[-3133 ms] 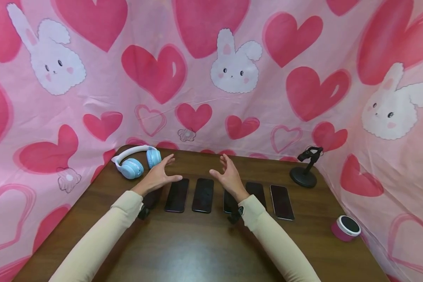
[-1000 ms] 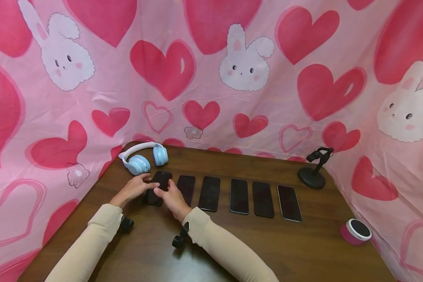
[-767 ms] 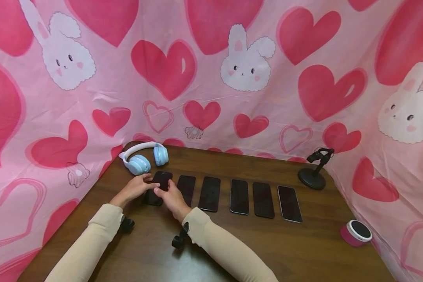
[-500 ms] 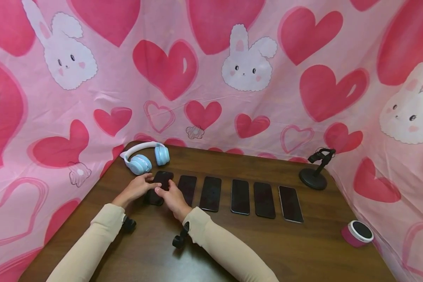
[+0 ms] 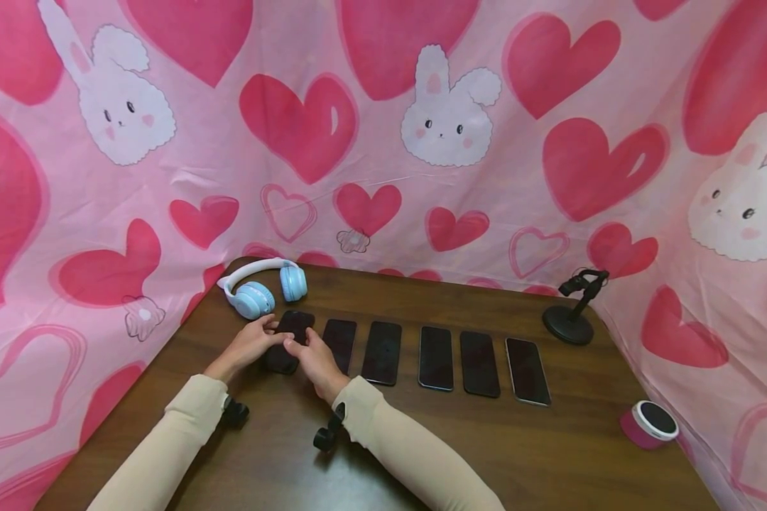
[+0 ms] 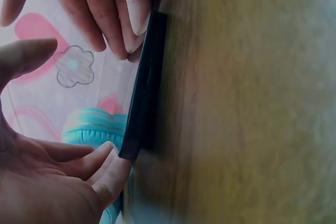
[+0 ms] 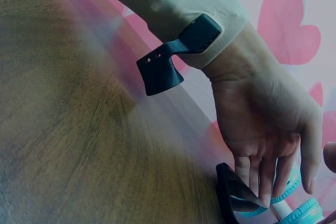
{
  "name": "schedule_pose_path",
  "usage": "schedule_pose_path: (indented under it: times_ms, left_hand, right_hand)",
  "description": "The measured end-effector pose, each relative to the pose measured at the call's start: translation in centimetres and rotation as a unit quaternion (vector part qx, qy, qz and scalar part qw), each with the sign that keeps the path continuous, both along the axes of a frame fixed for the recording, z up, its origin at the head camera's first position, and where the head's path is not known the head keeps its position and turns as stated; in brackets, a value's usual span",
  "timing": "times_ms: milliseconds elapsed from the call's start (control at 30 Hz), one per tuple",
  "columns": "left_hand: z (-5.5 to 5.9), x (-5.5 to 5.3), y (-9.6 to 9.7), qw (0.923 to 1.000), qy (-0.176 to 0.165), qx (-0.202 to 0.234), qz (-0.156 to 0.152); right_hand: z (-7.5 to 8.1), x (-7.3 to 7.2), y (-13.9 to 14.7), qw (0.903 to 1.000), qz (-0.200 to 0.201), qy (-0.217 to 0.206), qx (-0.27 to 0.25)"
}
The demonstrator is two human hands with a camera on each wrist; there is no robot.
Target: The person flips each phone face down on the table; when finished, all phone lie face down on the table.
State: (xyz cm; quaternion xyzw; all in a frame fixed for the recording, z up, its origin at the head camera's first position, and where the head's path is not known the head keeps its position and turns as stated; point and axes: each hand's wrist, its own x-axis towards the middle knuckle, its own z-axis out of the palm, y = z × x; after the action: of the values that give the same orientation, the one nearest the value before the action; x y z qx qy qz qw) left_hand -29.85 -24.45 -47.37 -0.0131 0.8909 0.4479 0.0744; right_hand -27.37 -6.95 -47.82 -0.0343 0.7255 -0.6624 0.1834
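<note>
At the left end of a row of several dark smartphones, both hands are at one black smartphone (image 5: 295, 325) lying flat on the table. My left hand (image 5: 248, 346) has its fingertips along the phone's left edge. My right hand (image 5: 318, 362) has its fingertips against the opposite edge. Both thumbs hover over the screen, tips close together in the head view. In the left wrist view, extended fingers (image 6: 113, 174) meet the phone's side, and the left thumb stands well off it. The right wrist view shows the left hand (image 7: 262, 114) and the phone's edge (image 7: 224, 192).
Light blue headphones (image 5: 253, 299) lie just behind the hands. More phones stretch rightward, the last one silver-edged (image 5: 528, 370). A black stand (image 5: 567, 324) is at the back right, a pink and white round speaker-like object (image 5: 649, 424) at the right edge. Heart-patterned cloth (image 5: 368, 206) borders the table.
Both hands came from above the middle of the row down and left to the leftmost phone, uncovering phones on the right. Over the last second they have barely moved.
</note>
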Motion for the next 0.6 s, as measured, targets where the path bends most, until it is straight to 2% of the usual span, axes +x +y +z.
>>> schedule_pose_path:
  times_ms: [167, 300, 433, 533, 600]
  left_hand:
    - [0.4, 0.3, 0.4, 0.9998, 0.014, -0.011, 0.007]
    - [0.7, 0.3, 0.9, 0.9992, 0.032, 0.018, 0.014]
    - [1.1, 0.3, 1.2, 0.9933, 0.036, 0.109, 0.011]
    - [1.2, 0.3, 1.4, 0.9798, 0.016, 0.199, -0.002]
    - [1.2, 0.3, 1.5, 0.9695, 0.004, 0.245, -0.014]
  right_hand:
    - [0.0, -0.1, 0.1, 0.9999, 0.002, -0.003, -0.011]
    - [-0.1, -0.4, 0.0, 0.999, -0.001, -0.003, -0.043]
    - [0.1, -0.8, -0.1, 0.9944, -0.004, -0.023, -0.104]
    - [0.4, -1.1, 0.1, 0.9881, 0.0, -0.041, -0.148]
    - [0.6, -1.1, 0.3, 0.9827, 0.001, -0.052, -0.178]
